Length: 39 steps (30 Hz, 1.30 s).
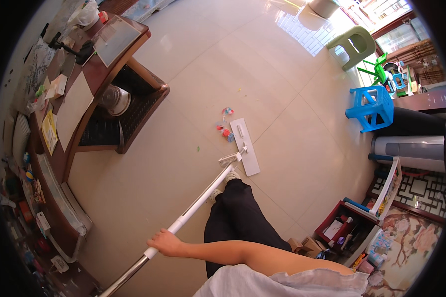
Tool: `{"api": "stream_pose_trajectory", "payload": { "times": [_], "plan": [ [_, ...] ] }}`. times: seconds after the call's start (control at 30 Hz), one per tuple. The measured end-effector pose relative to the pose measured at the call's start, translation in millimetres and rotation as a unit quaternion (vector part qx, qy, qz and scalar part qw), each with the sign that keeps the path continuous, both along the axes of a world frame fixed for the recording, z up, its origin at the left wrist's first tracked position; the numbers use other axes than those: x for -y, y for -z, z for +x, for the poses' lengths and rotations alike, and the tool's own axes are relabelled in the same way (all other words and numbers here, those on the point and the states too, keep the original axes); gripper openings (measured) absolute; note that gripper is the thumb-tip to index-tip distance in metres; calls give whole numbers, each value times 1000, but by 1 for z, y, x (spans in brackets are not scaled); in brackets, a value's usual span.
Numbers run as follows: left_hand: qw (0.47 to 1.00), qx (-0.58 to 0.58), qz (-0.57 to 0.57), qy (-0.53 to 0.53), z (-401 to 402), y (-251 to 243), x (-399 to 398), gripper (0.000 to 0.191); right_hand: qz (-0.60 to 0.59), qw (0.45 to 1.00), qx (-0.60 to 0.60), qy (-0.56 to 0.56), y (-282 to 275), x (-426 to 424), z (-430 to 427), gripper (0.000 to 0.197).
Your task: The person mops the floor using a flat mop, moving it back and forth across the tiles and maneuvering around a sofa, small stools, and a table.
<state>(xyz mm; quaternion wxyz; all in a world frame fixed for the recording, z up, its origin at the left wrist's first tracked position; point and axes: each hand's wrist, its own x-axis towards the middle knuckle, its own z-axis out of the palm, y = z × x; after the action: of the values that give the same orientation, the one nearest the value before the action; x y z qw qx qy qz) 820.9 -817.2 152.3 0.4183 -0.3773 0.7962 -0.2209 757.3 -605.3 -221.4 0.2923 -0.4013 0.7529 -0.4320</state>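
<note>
My right hand (165, 243) grips the white and silver handle (197, 205) of a flat mop, with the bare right arm reaching across my body. My left hand is out of view. The mop's white rectangular head (246, 148) lies flat on the tiled floor (186, 122), ahead of my patterned shoes (232, 176). A white frame-like part (229, 159) sits low on the pole. Just left of the mop head is a small cluster of crumpled red and blue wrappers (226, 133). Another red and blue scrap (228, 111) lies beyond it.
A wooden coffee table (74, 107) with papers on top stands at the left, above a pot-like container (116, 100). To the right are a blue plastic stool (375, 105), a green stool (353, 46) and a dark red open drawer or box (334, 226). Cardboard boxes (306, 245) sit near my legs.
</note>
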Motion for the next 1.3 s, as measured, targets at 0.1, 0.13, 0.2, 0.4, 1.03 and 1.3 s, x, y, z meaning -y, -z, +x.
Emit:
{"api": "stream_pose_trajectory", "payload": {
  "times": [0.1,0.13,0.2,0.4,1.03,1.3],
  "plan": [
    [999,-13,39,32,-27,22,-9,31,-22,992,-47,114,19,-22,-9,23],
    [996,-21,58,63,-31,40,-5,33,-1,991,-54,122,31,-35,-15,25],
    [966,-146,105,184,-20,106,15,30,40,987,-59,145,57,-72,-35,24],
    [890,-271,239,279,-93,264,-94,22,252,938,-121,204,143,-229,-116,16],
    [931,-99,333,-109,127,210,-20,41,256,947,-146,-126,121,-95,-70,16],
    [959,74,136,-239,196,28,0,33,12,972,-4,-235,20,-9,60,24]
  ]
}}
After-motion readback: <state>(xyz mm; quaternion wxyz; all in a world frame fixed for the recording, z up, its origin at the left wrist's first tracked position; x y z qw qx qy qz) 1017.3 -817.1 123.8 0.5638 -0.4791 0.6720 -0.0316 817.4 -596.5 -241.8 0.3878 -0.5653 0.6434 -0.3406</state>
